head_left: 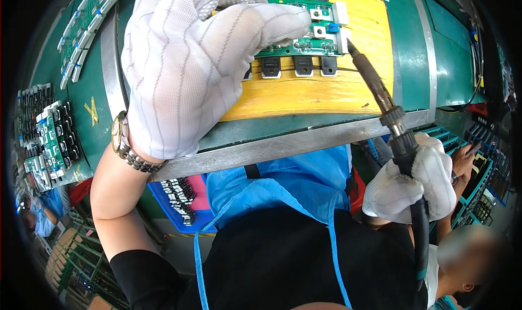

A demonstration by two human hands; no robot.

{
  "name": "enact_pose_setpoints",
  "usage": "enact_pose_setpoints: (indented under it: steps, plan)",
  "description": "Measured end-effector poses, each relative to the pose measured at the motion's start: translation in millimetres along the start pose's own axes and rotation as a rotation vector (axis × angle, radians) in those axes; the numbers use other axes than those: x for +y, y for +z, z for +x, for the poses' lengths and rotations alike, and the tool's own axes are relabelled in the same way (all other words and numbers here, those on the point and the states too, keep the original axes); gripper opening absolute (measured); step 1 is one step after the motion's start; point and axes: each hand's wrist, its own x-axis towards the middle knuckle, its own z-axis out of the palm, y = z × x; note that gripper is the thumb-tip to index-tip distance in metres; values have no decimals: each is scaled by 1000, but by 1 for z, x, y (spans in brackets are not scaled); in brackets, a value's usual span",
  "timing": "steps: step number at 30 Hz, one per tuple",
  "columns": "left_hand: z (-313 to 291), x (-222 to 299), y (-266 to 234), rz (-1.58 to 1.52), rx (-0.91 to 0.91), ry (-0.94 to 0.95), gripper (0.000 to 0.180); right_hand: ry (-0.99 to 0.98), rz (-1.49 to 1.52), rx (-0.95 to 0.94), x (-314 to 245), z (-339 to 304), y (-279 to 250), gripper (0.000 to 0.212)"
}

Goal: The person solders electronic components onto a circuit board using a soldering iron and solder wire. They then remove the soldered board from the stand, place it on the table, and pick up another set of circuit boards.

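A green circuit board (299, 50) lies on a yellow board (321, 99) at the bench's near edge. Black flat components (303, 65) stick out along its two long sides, and a small blue part (333, 28) sits near its right end. My left hand (174, 76), in a white striped glove, is closed on the circuit board, its thumb lying across the top; its other fingertips are partly hidden. In my gloved right hand (435, 179) is a soldering iron (375, 82), its tip close to the white piece at the board's right end. Whether the tip touches, I cannot tell.
More circuit boards (87, 30) lie at the far left, with stacked ones (53, 139) nearer. A metal strip (293, 144) edges the green bench. Below it, a blue bin (179, 223) holds small parts. Another person's hand (462, 160) works beside racks at right.
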Motion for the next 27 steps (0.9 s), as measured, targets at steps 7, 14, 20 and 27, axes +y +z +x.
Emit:
enact_pose_setpoints:
  steps: [7, 14, 20, 27]
  plan:
    - [-1, -1, 10, -39, 19, -43, 30, 62, 70, -186, -7, 12, -1, 38]
    - [-16, -5, 19, -49, 42, -66, 34, -56, 90, -297, -9, 20, -2, 23]
    - [-3, -2, 10, -73, -7, -92, 36, -54, 43, -333, -18, 35, -13, 22]
    - [-7, -7, 11, -43, 45, -9, 33, 22, -8, -354, -22, 36, -12, 22]
